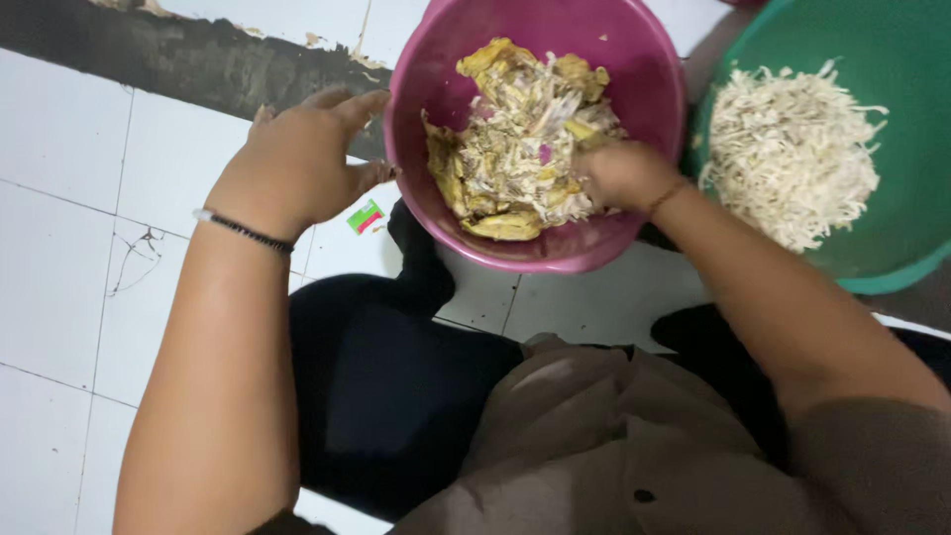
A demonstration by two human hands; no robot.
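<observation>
Left hand (297,163) (grip released) steadies the round pink plastic bowl (416,119) at nine o'clock; right hand (622,174) grasps yellowish shredded scraps (505,149), best lifted in small pinches.

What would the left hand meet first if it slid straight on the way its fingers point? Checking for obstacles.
The left hand already meets the pink bowl: its fingertips look pressed against the outer wall, though depth is unclear.

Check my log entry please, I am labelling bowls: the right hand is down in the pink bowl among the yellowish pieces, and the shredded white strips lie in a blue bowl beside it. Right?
Not quite. The right hand is in the pink bowl among the yellowish pieces, but the shredded white strips lie in a green bowl, not a blue one, as the head view shows.
</observation>
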